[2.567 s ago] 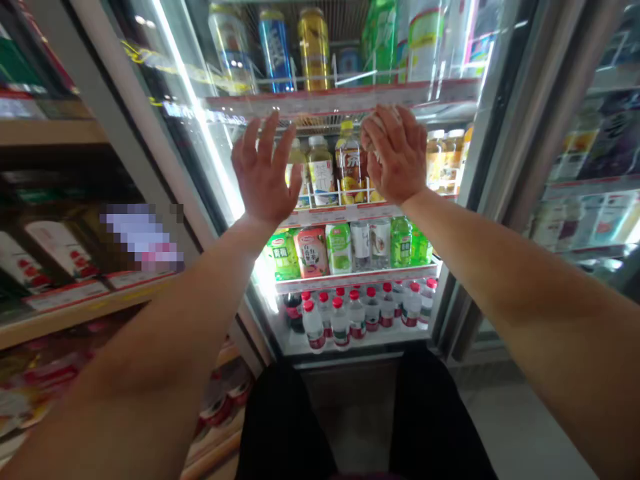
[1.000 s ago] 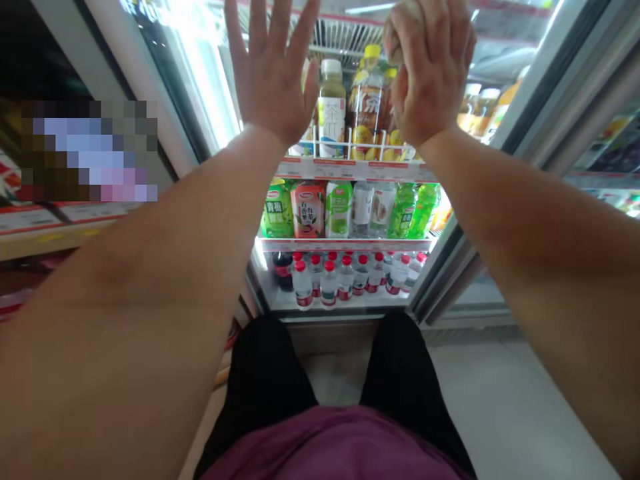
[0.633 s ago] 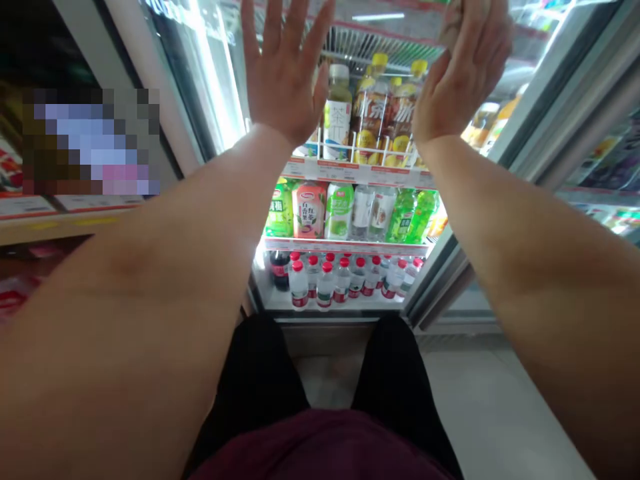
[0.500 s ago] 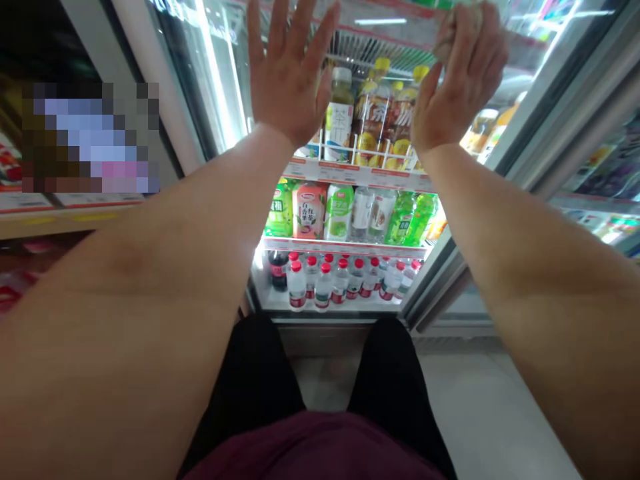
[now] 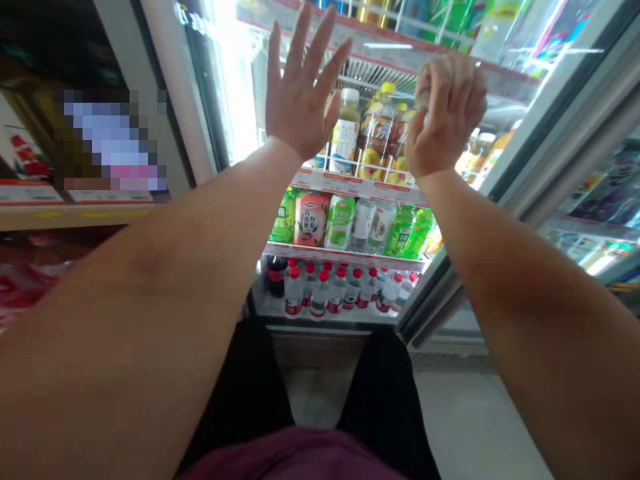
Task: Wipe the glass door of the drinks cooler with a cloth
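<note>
My left hand (image 5: 305, 93) is raised in front of a lit drinks cooler, fingers spread, holding nothing. It seems to rest against the glass, but contact is hard to make out. To its right, my right hand (image 5: 447, 113) is curled around a crumpled greyish cloth (image 5: 424, 85), mostly hidden by the fingers. Between the hands, on the shelf behind, stand a white-labelled tea bottle (image 5: 345, 133) and yellow-capped brown tea bottles (image 5: 376, 133). The cooler's upper shelf edge (image 5: 365, 37) runs behind my fingertips.
Lower shelves hold a pink-red drink bottle (image 5: 311, 220), green bottles (image 5: 400, 230) and several red-capped water bottles (image 5: 320, 297). A long metal door handle (image 5: 565, 147) slants along the right. At left stands a shelf (image 5: 75, 217) with packaged goods. Grey floor (image 5: 475, 420) lies below.
Both hands sit lower in the view, the left slightly right and the right slightly left, closer together. The view has tilted up, showing more of the top shelf. The cloth stays in my right hand.
</note>
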The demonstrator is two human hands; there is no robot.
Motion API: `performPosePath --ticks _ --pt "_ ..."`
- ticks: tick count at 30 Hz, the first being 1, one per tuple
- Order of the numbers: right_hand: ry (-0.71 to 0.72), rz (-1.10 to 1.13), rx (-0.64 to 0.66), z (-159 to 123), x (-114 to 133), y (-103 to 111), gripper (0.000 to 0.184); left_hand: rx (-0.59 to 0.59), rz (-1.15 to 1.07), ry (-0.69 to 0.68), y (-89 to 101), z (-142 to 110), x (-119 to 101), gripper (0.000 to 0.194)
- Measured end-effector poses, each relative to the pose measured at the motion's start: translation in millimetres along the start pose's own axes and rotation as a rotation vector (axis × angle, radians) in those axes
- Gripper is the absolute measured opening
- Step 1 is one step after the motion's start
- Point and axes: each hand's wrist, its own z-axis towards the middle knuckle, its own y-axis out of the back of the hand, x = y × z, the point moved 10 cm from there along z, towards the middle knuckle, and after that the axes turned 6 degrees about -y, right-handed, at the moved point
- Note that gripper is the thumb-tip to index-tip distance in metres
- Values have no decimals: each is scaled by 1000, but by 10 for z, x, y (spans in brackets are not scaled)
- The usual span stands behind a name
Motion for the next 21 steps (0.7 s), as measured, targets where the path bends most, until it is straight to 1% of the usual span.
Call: performPosePath --ticks 3,5,7,11,14,17,19,21 --pt "223 19 124 -88 181 -103 62 -24 37 -24 36 -16 -31 63" --pt "285 31 129 -118 215 -114 62 -57 14 -33 52 -25 -38 62" --pt "254 48 81 -94 165 -100 64 -70 -21 -22 41 -29 -20 62" --pt "92 74 -10 -26 5 -68 63 -64 -6 -22 18 -20 -9 64" --pt "37 48 -17 -29 -20 -43 62 -63 -13 -13 30 -11 0 65" --pt "101 9 32 -64 56 -58 62 -22 -56 21 9 -7 22 68" --pt "213 2 69 -108 154 -88 63 -5 -67 29 -3 -5 20 68" --pt "315 3 104 -154 230 -127 65 -27 -80 32 9 -6 19 67"
